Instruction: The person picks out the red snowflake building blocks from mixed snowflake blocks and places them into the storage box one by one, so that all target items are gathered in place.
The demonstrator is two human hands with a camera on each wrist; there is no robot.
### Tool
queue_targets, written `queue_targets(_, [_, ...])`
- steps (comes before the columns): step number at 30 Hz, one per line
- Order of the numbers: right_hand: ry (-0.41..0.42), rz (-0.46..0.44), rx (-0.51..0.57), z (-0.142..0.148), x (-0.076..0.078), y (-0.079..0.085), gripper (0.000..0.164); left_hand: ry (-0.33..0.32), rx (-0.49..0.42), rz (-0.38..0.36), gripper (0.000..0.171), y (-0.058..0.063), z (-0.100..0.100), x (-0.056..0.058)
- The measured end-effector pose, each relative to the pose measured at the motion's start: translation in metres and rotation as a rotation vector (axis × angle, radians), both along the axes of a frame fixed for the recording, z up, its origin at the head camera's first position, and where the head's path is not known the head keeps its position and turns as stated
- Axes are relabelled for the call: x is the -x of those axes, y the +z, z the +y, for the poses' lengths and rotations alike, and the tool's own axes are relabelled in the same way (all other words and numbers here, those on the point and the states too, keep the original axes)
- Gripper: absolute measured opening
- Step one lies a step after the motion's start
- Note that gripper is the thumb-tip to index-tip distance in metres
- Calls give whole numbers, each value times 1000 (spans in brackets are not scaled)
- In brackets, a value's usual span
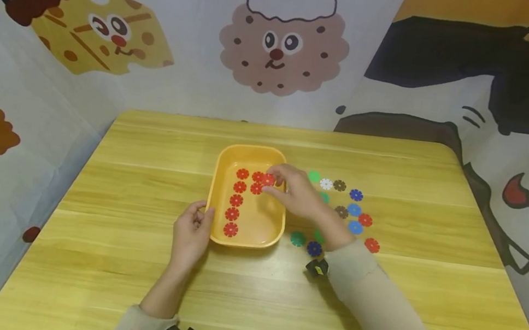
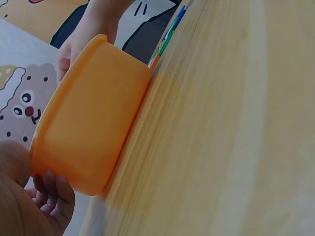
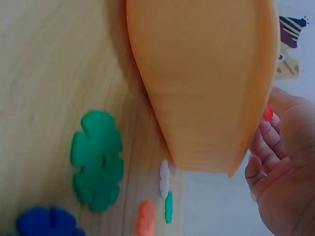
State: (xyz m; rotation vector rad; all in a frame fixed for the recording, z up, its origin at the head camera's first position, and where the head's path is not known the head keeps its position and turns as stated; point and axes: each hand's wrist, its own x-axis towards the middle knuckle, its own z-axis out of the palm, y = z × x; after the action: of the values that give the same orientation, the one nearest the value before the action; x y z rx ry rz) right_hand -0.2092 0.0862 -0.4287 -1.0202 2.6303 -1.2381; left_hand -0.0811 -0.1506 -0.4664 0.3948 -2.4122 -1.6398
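Note:
A yellow-orange plastic tray (image 1: 255, 241) stands on the table. Inside it, red notched discs (image 1: 236, 200) form a column on the left, with more beside the column's far end. My left hand (image 1: 193, 231) grips the tray's near left side, its thumb at the rim and its fingers curled against the outer wall in the left wrist view. Over the tray's far right part, my right hand (image 1: 297, 191) pinches a red disc (image 3: 268, 114) between thumb and fingers. That disc is mostly hidden by the tray wall in the right wrist view.
Right of the tray lie loose notched discs in several colours: a green disc (image 3: 97, 161), a dark blue disc (image 1: 315, 249), a white disc (image 1: 326, 184) and a red disc (image 1: 372, 245) among them. A cartoon-printed cloth (image 1: 276, 111) hangs behind the wooden table (image 1: 143, 183).

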Motion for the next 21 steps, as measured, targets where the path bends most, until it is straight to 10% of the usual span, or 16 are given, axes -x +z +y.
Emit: queue_targets(21, [58,113,-490,-37,4,-5,38,7,-22,-12,35,1,0,-1])
